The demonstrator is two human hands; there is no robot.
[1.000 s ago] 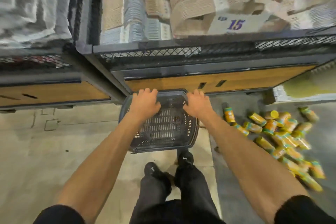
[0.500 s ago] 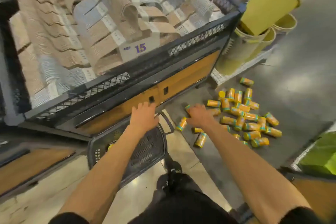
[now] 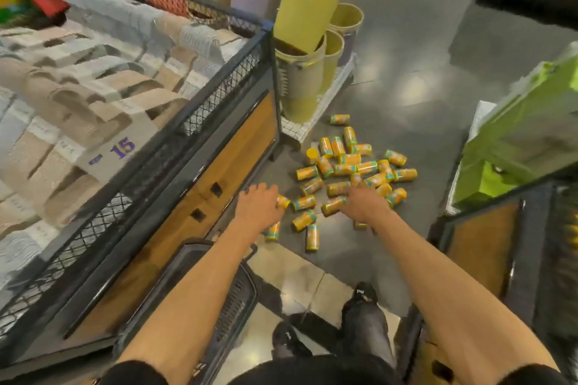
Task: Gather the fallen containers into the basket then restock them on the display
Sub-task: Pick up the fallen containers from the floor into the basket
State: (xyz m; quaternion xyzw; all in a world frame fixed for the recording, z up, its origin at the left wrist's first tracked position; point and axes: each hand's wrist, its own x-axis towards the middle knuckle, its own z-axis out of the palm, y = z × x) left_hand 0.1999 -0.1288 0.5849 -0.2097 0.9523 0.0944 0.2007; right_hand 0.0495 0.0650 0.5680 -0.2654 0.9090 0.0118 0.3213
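Reaching forward, left hand (image 3: 258, 208) off the basket (image 3: 233, 306) and now over the nearest containers (image 3: 344, 169), fingers (image 3: 262, 190) spread, holding nothing, right hand (image 3: 362, 205) at the pile, grip too blurred to tell, containers on the floor (image 3: 406, 87) on their sides, long axes pointing many ways

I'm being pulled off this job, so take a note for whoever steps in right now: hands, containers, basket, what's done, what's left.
Left hand: open, fingers straight, reaching over the nearest containers.
Right hand: over the pile; too blurred to tell whether it grips one.
Containers: scattered on the grey floor ahead, none picked up that I can see.
Basket: on the floor under the left forearm; no container shows in its visible part.
Done: basket set down. Left: gather every container, then restock the display.
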